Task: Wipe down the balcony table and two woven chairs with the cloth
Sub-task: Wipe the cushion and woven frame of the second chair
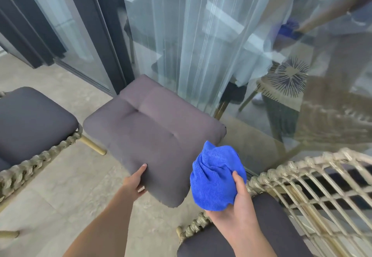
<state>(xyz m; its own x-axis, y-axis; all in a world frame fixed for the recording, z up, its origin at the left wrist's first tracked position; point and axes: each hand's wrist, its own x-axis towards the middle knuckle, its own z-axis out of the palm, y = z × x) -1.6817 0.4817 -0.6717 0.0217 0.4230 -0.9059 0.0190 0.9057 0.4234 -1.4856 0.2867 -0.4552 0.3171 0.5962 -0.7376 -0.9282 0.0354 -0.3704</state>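
Head view — cloth [216, 178] in right-hand grip [234, 204]

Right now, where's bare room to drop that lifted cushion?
Free: floor tiles between left chair and left hand; also the strip along the glass door. Crowded: right, where right hand holds blue cloth over the wicker chair.

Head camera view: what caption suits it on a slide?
Left hand lifts a grey cushion; right hand holds a blue cloth.
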